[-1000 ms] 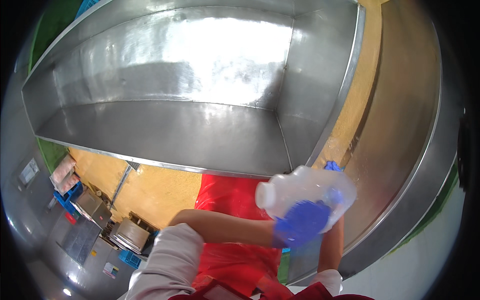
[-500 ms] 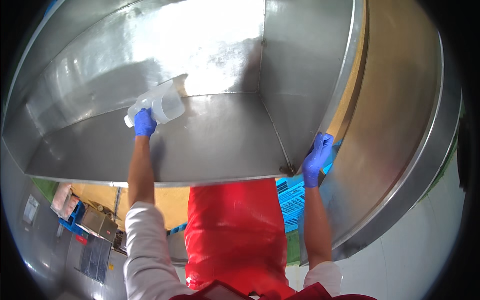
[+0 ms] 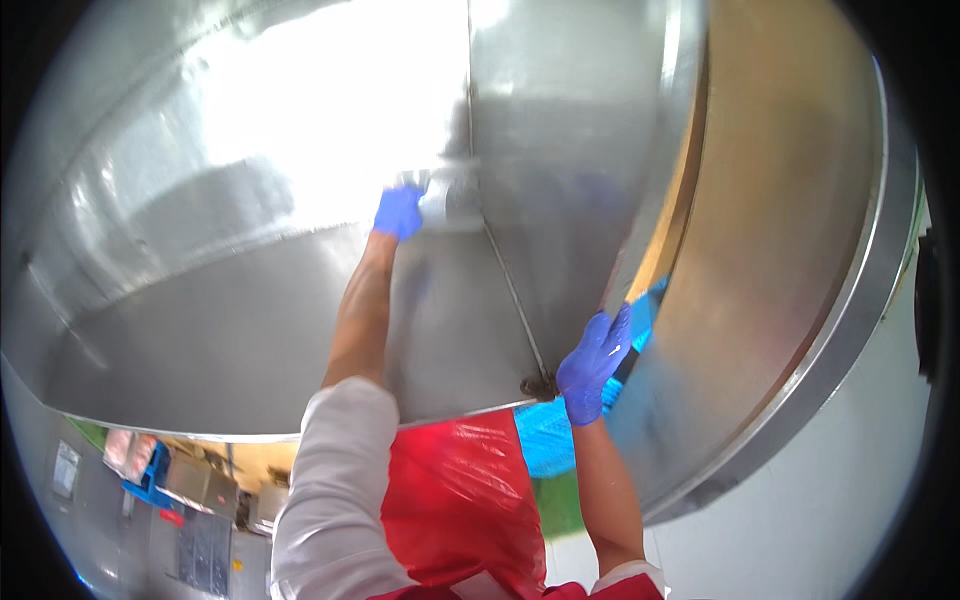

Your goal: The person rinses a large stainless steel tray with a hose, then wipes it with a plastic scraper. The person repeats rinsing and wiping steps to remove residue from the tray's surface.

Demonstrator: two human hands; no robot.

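My left hand [image 3: 399, 210], in a blue glove, is closed on a translucent plastic jug scoop [image 3: 455, 198]. The scoop is blurred; its wide end points right, against the bright metal near the tank's inner right corner. Around it is a large stainless steel tank [image 3: 240, 340] with slanted walls and welded seams. At the tank's front right corner my right hand [image 3: 592, 368], also blue-gloved, rests against the rim with its fingers stretched out and nothing held. A dark fitting or clump [image 3: 540, 386] sits at that corner, next to the right hand.
To the right stands another steel vessel [image 3: 770, 250] with a curved rim. Blue plastic crates or pallets [image 3: 550, 440] show between the two. My red apron [image 3: 460, 500] touches the front rim. Boxes [image 3: 200, 482] and a blue crate stand at lower left.
My left hand has swept the jug scoop rightward across the tank to the inner right corner. The view has shifted, and my right hand stays at the rim's corner.
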